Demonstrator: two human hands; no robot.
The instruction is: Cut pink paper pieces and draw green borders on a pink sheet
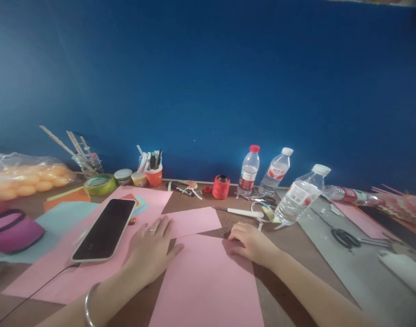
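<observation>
A pink sheet of paper (pixel 208 286) lies on the table in front of me, with a smaller pink strip of paper (pixel 197 221) at its far edge. My left hand (pixel 150 250), wearing a ring and a bangle, rests flat with its fingers spread at the left end of that strip. At the sheet's upper right edge lies my right hand (pixel 252 243), fingers loosely bent, thumb apart, holding nothing visible. Just beyond it is a white-handled utility knife (pixel 245 213). A black-screened phone (pixel 105 230) lies left of my left hand on a larger pink sheet (pixel 54 277).
Along the blue wall stand a paper cup of pens (pixel 154 176), red thread (pixel 221 187) and several water bottles (pixel 250 169). Green tape (pixel 99 184) and a bag of orange balls (pixel 27 177) are at left. Black scissors (pixel 346 239) lie on a grey sheet (pixel 325 259) at right.
</observation>
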